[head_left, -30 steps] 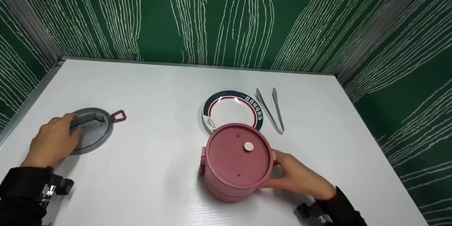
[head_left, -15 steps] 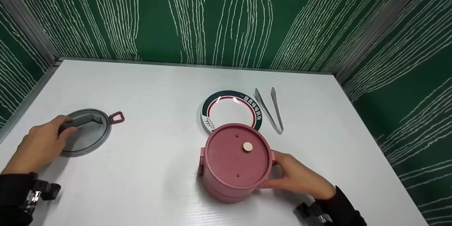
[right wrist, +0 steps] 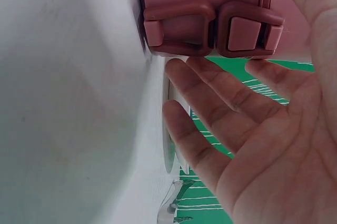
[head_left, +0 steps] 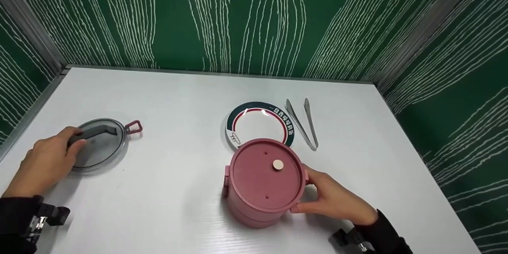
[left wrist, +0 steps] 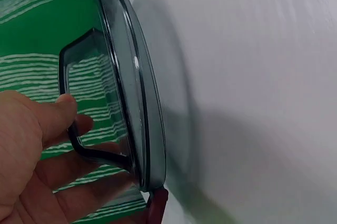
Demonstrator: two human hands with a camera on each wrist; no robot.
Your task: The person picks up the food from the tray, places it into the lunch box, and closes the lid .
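Observation:
My left hand (head_left: 45,158) grips the arched dark handle (head_left: 101,129) of a round clear lid (head_left: 105,149) at the table's left. A small red loop (head_left: 133,127) sticks out from the lid's edge. In the left wrist view the lid (left wrist: 152,129) is tipped, its shadow falling on the white table beside it. Near the table's middle stands a round pink lunch box (head_left: 262,182) with a pale knob on top. My right hand (head_left: 337,196) rests against its right side, thumb in front and fingers behind. The right wrist view shows fairly straight fingers (right wrist: 216,103) at the box's clasps (right wrist: 213,29).
Just behind the lunch box lies a white plate (head_left: 260,125) with a dark green and red rim, partly covered by the box in the head view. Metal tongs (head_left: 303,127) lie spread to the plate's right. Green panels (head_left: 174,20) wall the table's back and sides.
The left hand first slid left along the handle to its near end, then the lid rose and tipped, its shadow now showing apart. My right hand and the lunch box stay in place.

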